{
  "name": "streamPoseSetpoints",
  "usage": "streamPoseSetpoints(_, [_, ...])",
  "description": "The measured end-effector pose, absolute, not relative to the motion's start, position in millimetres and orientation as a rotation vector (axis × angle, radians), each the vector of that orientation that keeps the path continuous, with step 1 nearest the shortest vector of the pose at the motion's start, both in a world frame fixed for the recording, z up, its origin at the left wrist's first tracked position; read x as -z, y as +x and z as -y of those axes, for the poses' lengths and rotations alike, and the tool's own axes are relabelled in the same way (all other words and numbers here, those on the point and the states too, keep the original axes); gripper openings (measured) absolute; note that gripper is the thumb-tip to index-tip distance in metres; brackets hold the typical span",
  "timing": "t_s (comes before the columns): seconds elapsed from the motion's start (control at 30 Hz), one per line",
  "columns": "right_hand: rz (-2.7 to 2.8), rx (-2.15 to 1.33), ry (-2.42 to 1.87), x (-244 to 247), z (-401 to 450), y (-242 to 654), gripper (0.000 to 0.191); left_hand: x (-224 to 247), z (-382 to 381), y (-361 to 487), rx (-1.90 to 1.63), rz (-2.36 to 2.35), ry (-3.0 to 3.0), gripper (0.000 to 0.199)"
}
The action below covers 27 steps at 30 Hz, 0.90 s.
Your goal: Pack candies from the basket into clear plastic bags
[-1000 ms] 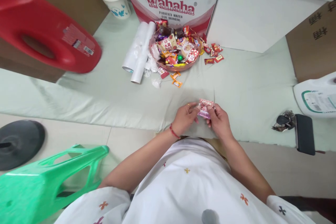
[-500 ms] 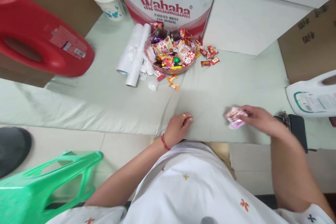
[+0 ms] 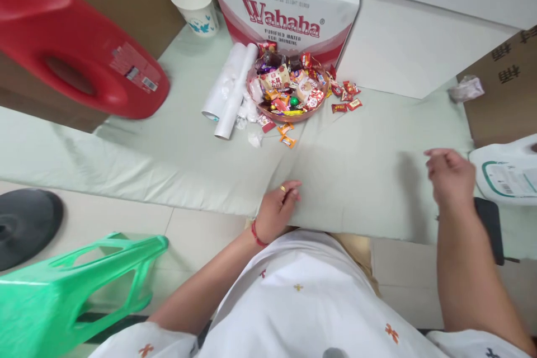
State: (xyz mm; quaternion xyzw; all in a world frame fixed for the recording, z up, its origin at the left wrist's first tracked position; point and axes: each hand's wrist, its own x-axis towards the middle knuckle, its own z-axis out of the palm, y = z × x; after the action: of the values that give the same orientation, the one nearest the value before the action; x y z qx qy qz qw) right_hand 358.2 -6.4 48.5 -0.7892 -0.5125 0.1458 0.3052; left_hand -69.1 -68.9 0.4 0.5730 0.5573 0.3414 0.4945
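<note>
My left hand (image 3: 277, 205), with a ring and a red bracelet, rests at the near edge of the cloth-covered surface (image 3: 348, 179). Its fingers are curled in, and nothing shows in them. Over the right side of the surface is my right hand (image 3: 451, 176), its fingers loosely curled and nothing visible in them. Beyond it, a small pink-and-white wrapped packet (image 3: 466, 89) appears blurred in front of the brown carton, apart from the hand; whether it is in the air or touching anything, I cannot tell. A dark phone-like object (image 3: 490, 229) lies beside my right wrist.
A bowl of wrapped candies (image 3: 289, 117) stands before the Wahaha box (image 3: 289, 5), with loose candies (image 3: 347, 98) around. White rolls (image 3: 230, 95), a paper cup (image 3: 196, 8) and a red jug (image 3: 104, 61) are leftward. A white jug (image 3: 509, 170) lies right; a green stool (image 3: 54, 291) below left.
My right hand has let go of the pink-and-white packet, which is now farther off to the upper right. That hand has moved right. My left hand stays about where it was.
</note>
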Motion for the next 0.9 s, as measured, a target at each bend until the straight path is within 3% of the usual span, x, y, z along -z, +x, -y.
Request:
streamPoseSetpoints(0.13, [1.380, -0.654, -2.006, -30, 65, 284, 0.037, -9, 29, -98, -0.944, -1.684, 1.446, 0.025])
streamPoseSetpoints(0.33, [1.491, -0.630, -1.978, -28, 93, 256, 0.039, -28, -42, -131, -1.136, -2.035, 1.479, 0.027])
streamPoseSetpoints(0.47, [1.482, -0.600, -2.004, -29, 90, 261, 0.040, -22, -56, -133, -0.779, -2.175, 1.706, 0.038])
streamPoseSetpoints(0.6, [1.384, -0.641, -1.935, -32, 87, 247, 0.036, -13, -40, -129, -0.765, -2.041, 1.700, 0.018])
streamPoseSetpoints(0.7, [1.288, -0.817, -1.817, -35, 85, 215, 0.031, -20, -9, -114, -0.958, -1.826, 1.523, 0.018])
streamPoseSetpoints(0.8, [1.287, -1.122, -1.623, -37, 77, 172, 0.029, -31, 27, -86, -0.919, -1.595, 1.449, 0.026])
streamPoseSetpoints(0.9, [1.228, -1.383, -1.431, -37, 66, 135, 0.046, -36, 50, -60, -0.839, -1.397, 1.421, 0.030])
